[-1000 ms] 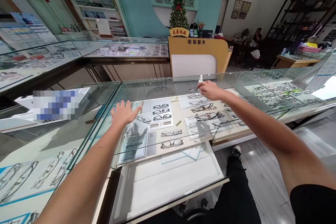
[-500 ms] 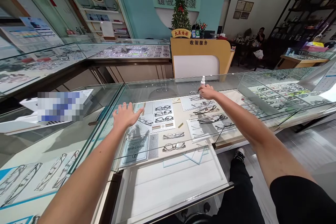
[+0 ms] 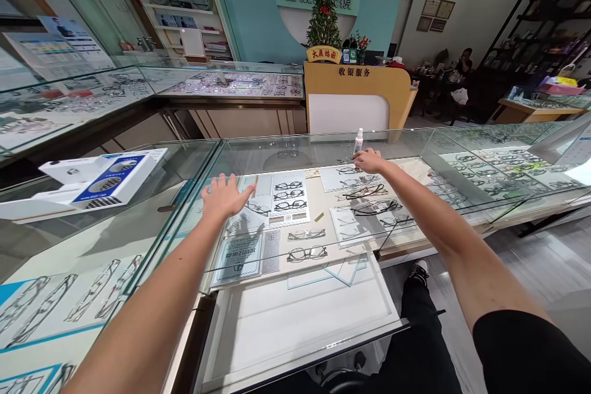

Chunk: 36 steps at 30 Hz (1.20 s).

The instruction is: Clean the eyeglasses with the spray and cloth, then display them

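Observation:
My left hand (image 3: 225, 197) is spread over the left part of the glass display case, holding nothing. At the case's far side, my right hand (image 3: 369, 160) has its fingers curled down beside a small white spray bottle (image 3: 359, 140); its fingertips are too small to show what they hold, if anything. Inside the case, black-framed glasses (image 3: 289, 195) sit in a column on a white card. Two more pairs (image 3: 307, 253) lie nearer me, and dark glasses (image 3: 376, 207) rest below my right hand.
An open white drawer (image 3: 305, 332) juts out toward me under the case. A white and blue box (image 3: 111, 181) stands on the left counter. Farther back are a yellow-fronted service desk (image 3: 392, 83) and a seated person (image 3: 464, 61).
The view has shifted slightly. My left hand stays spread in nearly the same place, and my right hand remains near the bottle with hardly any movement.

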Available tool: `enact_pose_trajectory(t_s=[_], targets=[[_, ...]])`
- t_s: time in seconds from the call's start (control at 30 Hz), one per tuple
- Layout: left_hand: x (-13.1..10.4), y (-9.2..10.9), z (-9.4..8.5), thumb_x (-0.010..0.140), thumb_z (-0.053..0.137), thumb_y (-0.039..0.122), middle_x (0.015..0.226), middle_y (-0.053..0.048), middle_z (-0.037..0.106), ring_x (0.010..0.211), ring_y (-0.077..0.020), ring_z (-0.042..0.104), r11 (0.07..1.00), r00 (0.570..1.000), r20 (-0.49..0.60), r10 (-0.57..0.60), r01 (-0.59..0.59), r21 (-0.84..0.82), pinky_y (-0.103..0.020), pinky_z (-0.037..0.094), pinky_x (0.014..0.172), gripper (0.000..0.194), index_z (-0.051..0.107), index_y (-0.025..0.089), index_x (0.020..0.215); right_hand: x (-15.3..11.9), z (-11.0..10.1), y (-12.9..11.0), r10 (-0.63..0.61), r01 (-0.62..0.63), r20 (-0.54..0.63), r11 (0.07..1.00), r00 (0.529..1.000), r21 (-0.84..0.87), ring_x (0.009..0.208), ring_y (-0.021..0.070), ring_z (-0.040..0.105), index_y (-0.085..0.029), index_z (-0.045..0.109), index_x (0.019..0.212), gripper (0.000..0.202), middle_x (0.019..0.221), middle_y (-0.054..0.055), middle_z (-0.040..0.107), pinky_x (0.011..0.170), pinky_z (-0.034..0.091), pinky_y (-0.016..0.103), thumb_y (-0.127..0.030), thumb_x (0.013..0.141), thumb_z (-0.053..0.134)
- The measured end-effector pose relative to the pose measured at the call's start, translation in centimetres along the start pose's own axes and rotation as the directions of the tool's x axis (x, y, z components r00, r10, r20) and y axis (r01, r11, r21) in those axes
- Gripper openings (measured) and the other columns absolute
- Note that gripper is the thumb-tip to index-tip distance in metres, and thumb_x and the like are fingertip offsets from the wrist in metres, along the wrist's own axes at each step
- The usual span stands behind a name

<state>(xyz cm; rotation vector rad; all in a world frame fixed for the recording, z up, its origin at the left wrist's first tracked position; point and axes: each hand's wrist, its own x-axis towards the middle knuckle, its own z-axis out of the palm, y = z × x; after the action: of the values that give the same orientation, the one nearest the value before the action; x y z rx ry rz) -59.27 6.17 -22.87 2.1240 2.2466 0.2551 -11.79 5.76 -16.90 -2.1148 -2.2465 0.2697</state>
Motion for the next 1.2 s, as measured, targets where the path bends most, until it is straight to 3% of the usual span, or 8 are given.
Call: enact_pose_trajectory(t_s=[0.3,0.47,0.57,0.67,0.77,0.93,1.07,1.2], targets=[[-0.1,0.2,0.0,0.098,0.025,0.082,0.188,-0.026,0.023,0.176,-0.0461,0.021,1.000,1.000,-0.014,0.003,-0.004,-0.015,-0.067,0.023,0.139,0.112,0.036,0.005,0.178,-4.8,-2.4,-3.7,-0.047,0.067,-0.182,0.992,0.982,0.106,0.144,0.0369,0.055,-0.018,0.079,0.123,0.042,0.159,0.016,0.068,0.121,0.043,0.053,-0.034,0.111,0.043],[-0.6,0.5,-0.1,0.100,0.028,0.079,0.189,-0.024,0.024,0.177,-0.0438,0.021,1.000,1.000,-0.006,-0.002,0.002,-0.028,-0.065,0.020,0.140,0.108,0.037,0.006,0.178,-14.5,-1.9,-11.3,-0.338,0.465,-0.384,0.828,0.859,0.312,0.094,0.0230,0.068,-0.022,0.069,0.092,0.031,0.103,0.009,0.076,0.087,0.051,0.034,-0.036,0.111,0.049],[-0.7,0.7,-0.1,0.100,0.030,0.080,0.189,-0.022,0.023,0.177,-0.0427,0.019,0.999,1.000,-0.001,-0.012,0.012,-0.044,-0.063,0.019,0.142,0.108,0.036,0.008,0.179,-20.5,0.9,-15.7,-0.599,0.592,-0.129,0.693,0.791,0.411,0.083,0.0201,0.067,-0.023,0.069,0.090,0.031,0.091,0.005,0.075,0.078,0.048,0.032,-0.036,0.114,0.052],[-0.8,0.8,0.0,0.100,0.030,0.080,0.190,-0.022,0.023,0.178,-0.0425,0.018,0.999,1.000,0.004,-0.018,0.018,-0.049,-0.062,0.017,0.142,0.108,0.035,0.008,0.179,-23.0,5.8,-18.0,-0.720,0.622,0.250,0.689,0.648,0.372,0.088,0.0220,0.071,-0.021,0.074,0.093,0.024,0.100,0.007,0.081,0.073,0.045,0.033,-0.031,0.111,0.060],[-0.9,1.0,-0.1,0.101,0.031,0.079,0.189,-0.022,0.024,0.177,-0.0429,0.018,0.998,1.000,0.001,-0.019,0.019,-0.055,-0.062,0.017,0.142,0.106,0.035,0.007,0.179,-21.4,11.1,-17.8,-0.603,0.568,0.400,0.794,0.690,0.219,0.104,0.0270,0.074,-0.018,0.080,0.100,0.022,0.113,0.012,0.083,0.081,0.049,0.035,-0.026,0.109,0.062],[-1.1,1.1,-0.2,0.102,0.033,0.078,0.190,-0.023,0.022,0.178,-0.0427,0.017,0.997,1.000,0.014,-0.023,0.024,-0.075,-0.062,0.016,0.142,0.106,0.033,0.007,0.179,-14.7,16.3,-15.5,-0.441,0.456,0.258,0.890,0.860,0.004,0.140,0.0402,0.060,-0.012,0.083,0.117,0.032,0.148,0.022,0.070,0.112,0.050,0.047,-0.038,0.108,0.066],[-1.0,1.1,-0.2,0.102,0.034,0.077,0.190,-0.023,0.021,0.178,-0.0424,0.015,0.996,0.999,0.027,-0.018,0.020,-0.090,-0.063,0.014,0.142,0.106,0.031,0.006,0.180,-11.0,18.4,-15.4,-0.434,0.454,0.256,0.891,0.863,-0.020,0.155,0.0438,0.044,-0.011,0.082,0.124,0.050,0.163,0.024,0.059,0.122,0.044,0.049,-0.053,0.100,0.072],[-1.0,1.0,-0.1,0.102,0.034,0.078,0.190,-0.023,0.020,0.178,-0.0429,0.016,0.996,0.999,0.025,-0.020,0.022,-0.088,-0.063,0.015,0.142,0.105,0.032,0.007,0.180,-9.6,20.3,-16.6,-0.411,0.447,0.295,0.892,0.863,-0.065,0.143,0.0443,0.053,-0.009,0.083,0.116,0.046,0.143,0.026,0.069,0.117,0.044,0.049,-0.047,0.090,0.076]])
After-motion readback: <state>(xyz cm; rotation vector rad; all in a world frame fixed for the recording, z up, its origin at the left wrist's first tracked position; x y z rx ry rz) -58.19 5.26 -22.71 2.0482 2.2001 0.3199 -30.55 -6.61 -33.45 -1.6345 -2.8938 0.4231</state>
